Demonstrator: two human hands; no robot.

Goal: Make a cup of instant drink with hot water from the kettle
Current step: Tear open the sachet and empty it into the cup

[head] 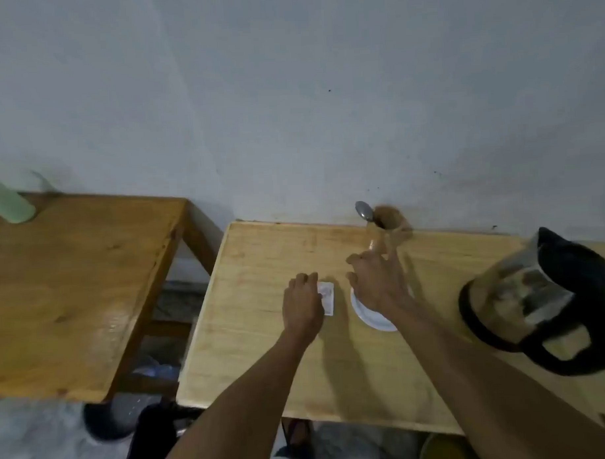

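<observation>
A small white sachet [328, 298] lies flat on the light wooden table [264, 351]. My left hand [302, 306] has its fingers curled down onto the sachet's left edge. A blurred brownish glass cup [388, 228] stands at the back by the wall, with a metal spoon [364, 210] sticking out of it. My right hand [376, 283] hovers over a white saucer [374, 317], fingers apart and stretched up to the base of the cup. A glass kettle [533, 298] with a black lid, base and handle stands at the right.
A darker wooden table [73, 289] stands to the left across a gap, with a pale green bottle [6, 196] on its far corner. A plain wall runs right behind both tables. Dark objects and bags lie on the floor below.
</observation>
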